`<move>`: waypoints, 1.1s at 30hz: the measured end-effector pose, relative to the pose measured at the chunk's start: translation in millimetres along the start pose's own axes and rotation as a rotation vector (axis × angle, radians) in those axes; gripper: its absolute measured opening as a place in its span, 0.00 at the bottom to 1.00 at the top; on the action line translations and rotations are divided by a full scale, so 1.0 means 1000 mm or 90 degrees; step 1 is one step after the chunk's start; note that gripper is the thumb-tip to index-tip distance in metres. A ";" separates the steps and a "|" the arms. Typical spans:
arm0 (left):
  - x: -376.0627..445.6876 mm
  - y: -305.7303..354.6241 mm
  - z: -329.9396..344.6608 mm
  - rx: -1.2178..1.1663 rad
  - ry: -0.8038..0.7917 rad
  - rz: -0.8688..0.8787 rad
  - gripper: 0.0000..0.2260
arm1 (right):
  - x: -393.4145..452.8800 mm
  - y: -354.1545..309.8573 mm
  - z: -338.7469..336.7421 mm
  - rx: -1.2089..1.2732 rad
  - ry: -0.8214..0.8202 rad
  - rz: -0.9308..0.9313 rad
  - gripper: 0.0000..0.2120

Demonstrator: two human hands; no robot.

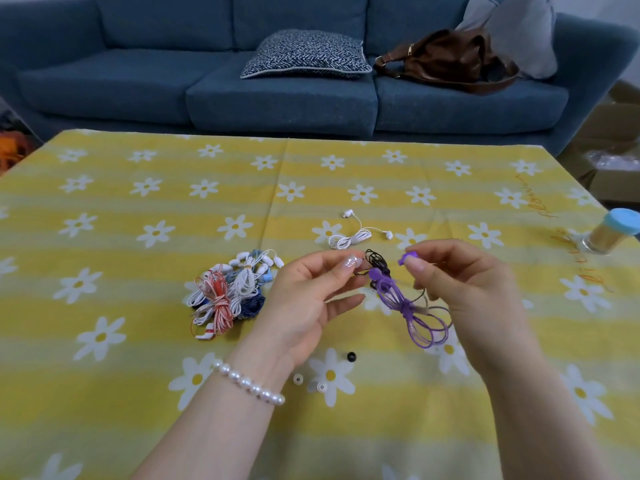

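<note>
Just right of the frame's centre, the right grip (pixel 462 292) pinches a purple earbud (pixel 404 260) between thumb and fingertips. Its wound purple earphone cable (pixel 412 310) hangs in loops between the two grips, above the flowered yellow bench (pixel 138 209). The left grip (pixel 308 299) has thumb and forefinger clenched on a thin black earphone cord (pixel 376 263) tangled beside the purple one, while a heap of coiled earphones (pixel 228 292) lies at left of centre, a white pair (pixel 356 235) above the grips, and a black ear tip (pixel 352 356) below them.
</note>
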State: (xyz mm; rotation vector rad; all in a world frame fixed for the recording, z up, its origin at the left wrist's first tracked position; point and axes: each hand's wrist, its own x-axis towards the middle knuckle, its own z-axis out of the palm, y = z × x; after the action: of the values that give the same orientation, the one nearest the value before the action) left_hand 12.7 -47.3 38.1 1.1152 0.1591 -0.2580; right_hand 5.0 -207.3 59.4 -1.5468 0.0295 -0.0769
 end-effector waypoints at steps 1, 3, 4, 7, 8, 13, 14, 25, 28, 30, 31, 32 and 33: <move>0.000 0.000 -0.001 -0.011 0.004 0.004 0.06 | 0.001 0.000 -0.001 0.009 0.008 0.002 0.04; 0.001 -0.001 -0.001 -0.037 -0.001 0.012 0.07 | 0.002 0.001 -0.001 0.020 0.021 0.011 0.04; 0.000 -0.001 0.000 -0.047 -0.009 0.017 0.07 | 0.003 0.001 -0.001 0.029 0.025 0.019 0.05; -0.002 0.000 0.003 -0.053 -0.039 0.029 0.09 | 0.003 0.003 0.000 0.058 0.020 0.037 0.05; -0.003 -0.001 0.004 -0.051 -0.047 0.033 0.09 | 0.003 0.003 0.000 0.071 0.014 0.041 0.06; -0.006 -0.002 0.007 0.000 -0.051 0.072 0.13 | 0.001 0.003 -0.001 0.077 -0.042 0.057 0.07; -0.007 -0.002 0.008 0.008 -0.048 0.076 0.14 | 0.000 0.003 -0.001 0.066 -0.049 0.057 0.07; -0.006 -0.001 0.010 -0.062 -0.007 0.036 0.06 | -0.002 0.001 0.008 0.074 -0.063 0.027 0.07; -0.006 -0.002 0.010 -0.063 -0.008 0.028 0.06 | -0.003 0.001 0.010 0.055 -0.055 0.014 0.07; -0.006 -0.003 0.010 -0.066 -0.004 0.024 0.07 | -0.003 0.001 0.011 0.047 -0.050 0.005 0.06; -0.006 -0.004 0.010 -0.068 -0.003 0.022 0.07 | -0.003 0.001 0.011 0.043 -0.047 0.001 0.06; -0.006 -0.004 0.010 -0.072 -0.001 0.020 0.07 | -0.003 0.002 0.011 0.038 -0.043 -0.002 0.06; -0.006 -0.004 0.011 -0.074 0.002 0.019 0.07 | -0.002 0.002 0.011 0.034 -0.039 -0.005 0.06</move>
State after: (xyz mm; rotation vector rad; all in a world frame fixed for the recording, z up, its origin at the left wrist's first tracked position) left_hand 5.3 -57.7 40.7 1.0017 0.1591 -0.2180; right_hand 3.5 -196.3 57.3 -1.4947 -0.0267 -0.0358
